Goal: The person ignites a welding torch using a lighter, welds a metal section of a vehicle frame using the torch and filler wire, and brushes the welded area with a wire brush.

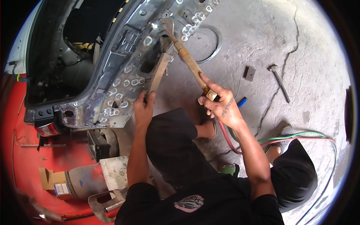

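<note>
My right hand [223,105] is closed around the valve end of a brass gas torch [193,67]. The torch's bent tip points at a bare metal car body panel [123,80], beside a small bright spot on it. Round bare-metal marks dot the panel. My left hand [144,108] grips the lower end of a flat wooden-handled tool [159,73]. The tool's upper end lies at an oval opening in the panel, partly behind the torch, so its kind is unclear. A red hose [227,137] runs down from the torch beside a green one.
On the concrete floor to the right lie a hammer [279,82], a dark rectangular block [249,74] and a small blue object [243,101]. A wire coil [219,39] lies beyond the torch. At lower left are a grey cylinder [88,182] and a cardboard box [47,179].
</note>
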The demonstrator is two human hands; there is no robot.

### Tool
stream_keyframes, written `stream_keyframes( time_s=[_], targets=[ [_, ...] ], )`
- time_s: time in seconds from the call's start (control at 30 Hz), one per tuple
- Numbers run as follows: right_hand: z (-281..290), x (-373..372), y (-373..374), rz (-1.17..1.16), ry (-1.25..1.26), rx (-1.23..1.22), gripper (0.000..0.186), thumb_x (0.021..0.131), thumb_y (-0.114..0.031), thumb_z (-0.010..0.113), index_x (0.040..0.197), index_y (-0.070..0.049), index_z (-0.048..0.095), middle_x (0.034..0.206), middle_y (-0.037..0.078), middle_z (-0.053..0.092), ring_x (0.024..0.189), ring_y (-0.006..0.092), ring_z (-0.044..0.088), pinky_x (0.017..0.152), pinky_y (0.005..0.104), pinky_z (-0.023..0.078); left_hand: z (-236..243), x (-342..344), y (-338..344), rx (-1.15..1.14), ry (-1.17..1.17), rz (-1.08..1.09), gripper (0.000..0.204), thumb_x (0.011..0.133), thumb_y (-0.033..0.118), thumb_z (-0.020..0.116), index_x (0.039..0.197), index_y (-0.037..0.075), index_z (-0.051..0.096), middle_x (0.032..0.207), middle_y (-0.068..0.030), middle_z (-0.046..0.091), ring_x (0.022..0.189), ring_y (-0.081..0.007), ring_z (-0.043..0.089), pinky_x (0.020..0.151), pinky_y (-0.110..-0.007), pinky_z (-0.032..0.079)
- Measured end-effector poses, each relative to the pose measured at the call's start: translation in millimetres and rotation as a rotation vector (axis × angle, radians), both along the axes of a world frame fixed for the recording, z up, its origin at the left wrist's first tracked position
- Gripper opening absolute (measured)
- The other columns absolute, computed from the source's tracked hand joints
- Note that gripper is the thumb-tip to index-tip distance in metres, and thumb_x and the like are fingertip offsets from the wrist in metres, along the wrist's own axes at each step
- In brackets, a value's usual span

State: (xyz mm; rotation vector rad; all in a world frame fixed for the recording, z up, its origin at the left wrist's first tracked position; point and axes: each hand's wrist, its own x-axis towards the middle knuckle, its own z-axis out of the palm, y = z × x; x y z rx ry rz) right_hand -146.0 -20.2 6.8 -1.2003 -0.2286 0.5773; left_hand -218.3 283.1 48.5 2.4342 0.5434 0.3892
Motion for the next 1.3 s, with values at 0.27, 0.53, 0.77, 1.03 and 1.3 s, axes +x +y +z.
stream_keyframes(
  time_s=[0.27,0.53,0.77,1.03,1.3],
  targets=[
    [-6.2,1.4,1.6,-0.011,-0.017,-0.009,0.069,0.095,-0.003,0.071,0.157,-0.019,0.048,0.088,0.000,0.059,0.060,0.0066,0.056,0.052,0.0245,0.050,-2.0,2.4,1.6,-0.041,-0.020,0.010,0.029,0.099,0.023,0.071,0.112,-0.002,0.070,0.069,-0.0022,0.062,0.055,-0.0071,0.050,0.050,-0.028,0.040],
    [-9.9,3.5,3.5,-0.006,-0.032,-0.008,0.069,0.093,-0.004,0.069,0.157,-0.019,0.047,0.094,0.004,0.067,0.061,0.0086,0.058,0.056,0.0270,0.054,-1.4,4.7,-0.5,-0.096,-0.030,0.028,0.029,0.099,0.025,0.071,0.113,-0.002,0.070,0.069,-0.0006,0.061,0.051,-0.0063,0.049,0.047,-0.027,0.037],
    [-8.3,3.1,5.3,-0.018,-0.025,0.031,0.068,0.095,-0.004,0.072,0.157,-0.020,0.048,0.086,-0.001,0.059,0.060,0.0062,0.056,0.053,0.0243,0.050,0.5,7.4,-3.7,-0.094,-0.053,0.027,0.030,0.099,0.024,0.070,0.114,-0.002,0.069,0.071,-0.0014,0.062,0.054,-0.0065,0.051,0.049,-0.026,0.040],
    [-9.4,1.5,3.2,0.005,-0.050,0.007,0.068,0.094,-0.004,0.071,0.157,-0.019,0.048,0.093,0.001,0.061,0.061,0.0069,0.056,0.053,0.0249,0.051,2.5,8.3,-8.4,-0.113,-0.078,0.046,0.032,0.100,0.026,0.071,0.115,-0.003,0.069,0.074,-0.0028,0.064,0.055,-0.0070,0.052,0.049,-0.026,0.041],
    [-11.1,1.5,2.1,-0.009,-0.058,-0.017,0.068,0.094,-0.007,0.070,0.157,-0.020,0.048,0.099,0.008,0.069,0.061,0.0099,0.060,0.056,0.0281,0.055,1.8,11.6,-9.3,-0.082,-0.056,0.035,0.031,0.101,0.024,0.069,0.116,-0.003,0.068,0.074,-0.0036,0.064,0.055,-0.0075,0.052,0.050,-0.026,0.041]
  ],
)
